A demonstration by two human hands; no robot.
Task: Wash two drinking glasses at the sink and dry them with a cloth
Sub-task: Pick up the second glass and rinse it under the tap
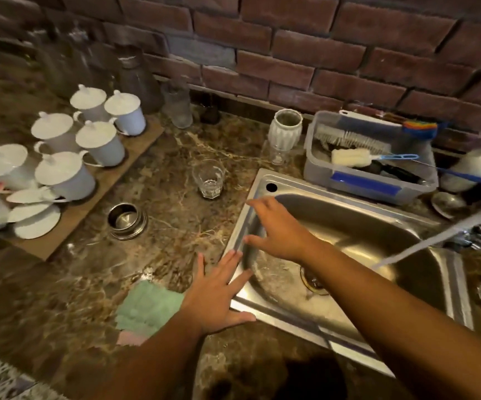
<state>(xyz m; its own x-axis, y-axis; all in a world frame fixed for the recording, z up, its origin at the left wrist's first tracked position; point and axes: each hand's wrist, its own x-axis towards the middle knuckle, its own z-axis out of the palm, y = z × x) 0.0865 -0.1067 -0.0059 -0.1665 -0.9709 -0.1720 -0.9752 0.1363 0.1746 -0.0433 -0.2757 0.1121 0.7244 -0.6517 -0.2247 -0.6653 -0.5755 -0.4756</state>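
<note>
Item: drinking glass (208,180), clear, upright, with a little water in the bottom, stood alone on the brown marbled desk (161,241) just left of the sink's far corner, untouched by either hand. Item: sink (291,184), steel, set into the desk at the right; a stream of water (423,246) ran slantwise into the basin from the right, landing clear of the drain (314,280). Item: left hand (216,295), grip open, fingers spread and straight, palm down across the sink's near-left corner, holding nothing; whether it pressed the surface could not be told. Item: right hand (279,229), grip open, fingers splayed, held over the sink's left rim between the basin and the glass, also empty. Item: cloth (149,308), pale green, folded, lay on the desk just left of the left wrist, a pink layer showing beneath its near edge. Item: steel bowl (126,219), empty, on the desk left of the sink. Item: white lidded cups (100,142), several, ranged on a brown board (109,176) at far left, with loose lids beside them. Item: white ribbed vase (285,129) behind the sink, a small glass (278,153) just before it. Item: grey plastic tub (363,183) behind the sink, holding brushes (351,138). Backing: brick wall (291,47).
</note>
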